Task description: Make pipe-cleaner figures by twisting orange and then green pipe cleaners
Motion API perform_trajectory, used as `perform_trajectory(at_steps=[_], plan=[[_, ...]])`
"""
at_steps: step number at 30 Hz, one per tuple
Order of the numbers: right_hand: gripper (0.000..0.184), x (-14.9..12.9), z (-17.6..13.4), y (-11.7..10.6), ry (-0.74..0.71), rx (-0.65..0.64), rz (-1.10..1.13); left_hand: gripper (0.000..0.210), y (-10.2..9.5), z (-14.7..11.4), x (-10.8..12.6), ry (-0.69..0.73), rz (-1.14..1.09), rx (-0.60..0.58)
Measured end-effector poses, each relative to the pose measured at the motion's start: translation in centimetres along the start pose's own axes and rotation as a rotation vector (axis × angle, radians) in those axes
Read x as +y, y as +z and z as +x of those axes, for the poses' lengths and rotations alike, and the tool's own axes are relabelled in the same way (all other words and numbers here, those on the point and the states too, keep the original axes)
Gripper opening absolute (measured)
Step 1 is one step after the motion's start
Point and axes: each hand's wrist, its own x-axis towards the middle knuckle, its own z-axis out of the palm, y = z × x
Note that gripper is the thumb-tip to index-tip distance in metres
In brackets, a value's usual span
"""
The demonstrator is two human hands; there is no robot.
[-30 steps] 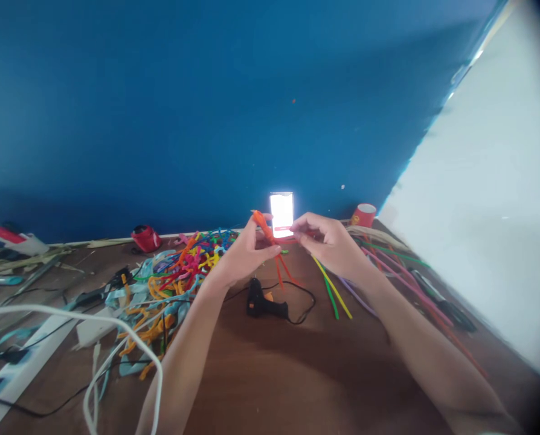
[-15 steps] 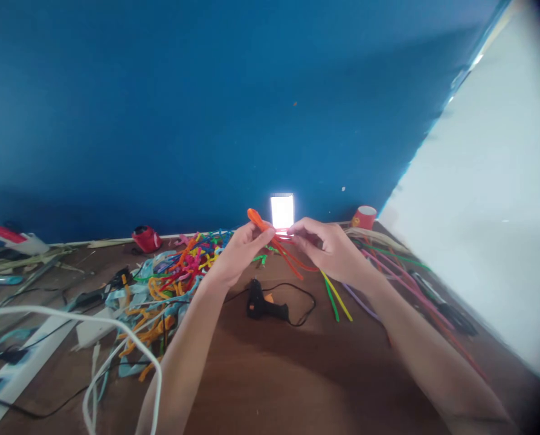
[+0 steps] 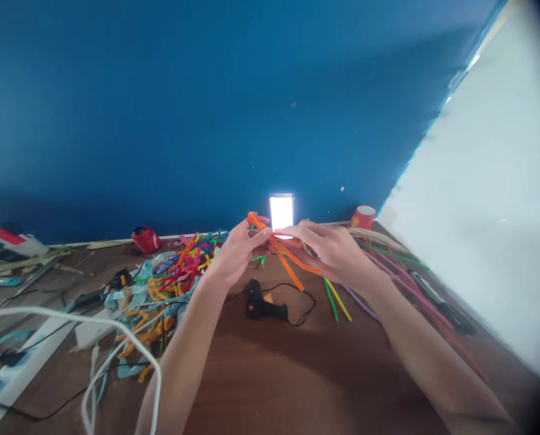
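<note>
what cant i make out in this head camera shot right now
All in the head view:
- Lit screen: content washed out by glare.
- Orange strands: pinched part covered by the left hand.
- Right hand: its own fingers hide any grip.
- Green strand: upper end behind the right hand.
- Power strip: cut off by the left edge.

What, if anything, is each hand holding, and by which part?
The left hand pinches the orange fuzzy stems below their bunched top end. Whether the right hand, close beside, grips them cannot be told.
</note>
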Motion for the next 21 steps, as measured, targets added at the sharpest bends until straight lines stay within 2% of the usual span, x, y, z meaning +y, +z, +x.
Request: perform_trajectory(at_steps=[3, 8, 15, 21], plan=[[0.026, 0.1, 0.0, 0.4, -0.04, 0.025, -0.138, 0.039, 0.3, 0.0, -0.2, -0.025, 0.005, -0.004], [0.028, 0.0, 0.1, 0.9, -0.085, 0.011, -0.247, 0.043, 0.6, -0.1, -0.3, -0.04, 0.01, -0.04], [0.03, -0.1, 0.1, 1.5, -0.034, 0.084, -0.153, 0.035, 1.1, -0.3, 0.0, -0.017, 0.038, -0.089], [0.026, -0.3, 0.0, 1.9, -0.014, 0.135, -0.137, 0.037, 1.3, -0.3, 0.0, 0.0, 0.061, -0.112]])
